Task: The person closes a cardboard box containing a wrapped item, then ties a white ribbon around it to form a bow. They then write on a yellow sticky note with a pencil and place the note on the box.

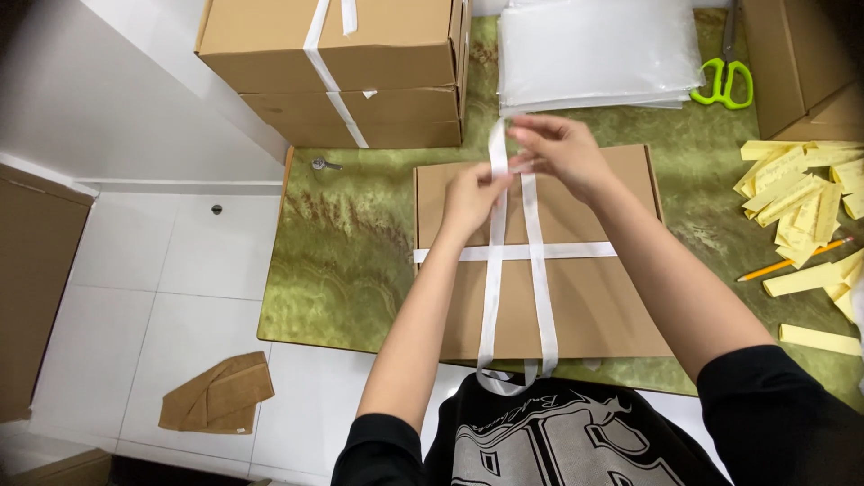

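A flat brown cardboard box (576, 297) lies lid-up. White ribbon (538, 297) crosses it: one band runs sideways over the box's middle, two strands run lengthwise, looping past its near edge and rising together above its far edge.

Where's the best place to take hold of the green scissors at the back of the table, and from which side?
Grip the green scissors by the two handle loops, which point toward the person and lie flat on the green tabletop. Come from the near side, probably with the right hand: the blades run away toward the far edge, with the stack of clear plastic bags close on the left.
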